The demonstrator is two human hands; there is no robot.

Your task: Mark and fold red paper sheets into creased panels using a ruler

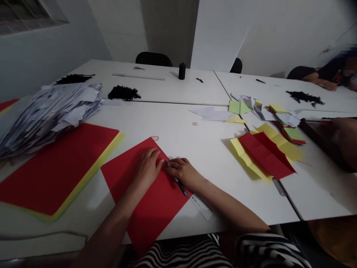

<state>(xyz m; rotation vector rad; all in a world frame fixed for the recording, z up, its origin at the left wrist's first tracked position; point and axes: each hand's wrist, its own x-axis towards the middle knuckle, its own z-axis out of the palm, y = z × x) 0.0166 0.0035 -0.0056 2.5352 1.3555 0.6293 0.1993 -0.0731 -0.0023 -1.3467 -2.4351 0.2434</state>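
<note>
1. This looks like a shared paper-craft workroom.
2. White benches (173, 119) stand pushed together, with black chairs (153, 58) along the far side.
3. On them lie a paper heap (64, 108), a red sheet (156, 208), a pen (182, 188), scissors (138, 68) and black bundles (124, 93).
4. Another person's arm (320, 82) rests there; plain walls (223, 33) stand behind.

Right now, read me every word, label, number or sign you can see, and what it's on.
No text can be read for certain.
White strip beside the red sheet: dark print, too small to read.
Red-outlined label on the table, at the sheet's far corner: too blurred.
Second red-outlined label, also on the table: too small.
</note>
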